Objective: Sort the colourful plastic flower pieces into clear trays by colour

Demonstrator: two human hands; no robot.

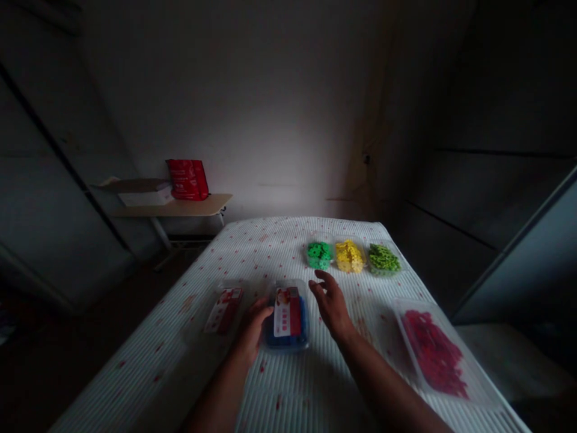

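A clear plastic container (pixel 286 343) with blue pieces inside and a red-and-white label on its lid lies flat before me. My left hand (pixel 252 328) grips its left edge, thumb over the lid's side and fingers partly hidden. Just off the container's right side hovers my right hand (pixel 331 304), its fingers bent but apart, with nothing in them. To the left, a clear lid or container (pixel 225 310) bears a similar red-and-white label; whether it holds anything is too dim to tell.
Farther back sit open clear tubs of green pieces (pixel 319 255), yellow pieces (pixel 349 255) and light-green pieces (pixel 383 258). A larger tray of dark pink pieces (pixel 435 355) lies at the right edge of the striped cloth (pixel 265 252). A red bag (pixel 188 180) and white box (pixel 146 195) stand on a side table (pixel 193 207).
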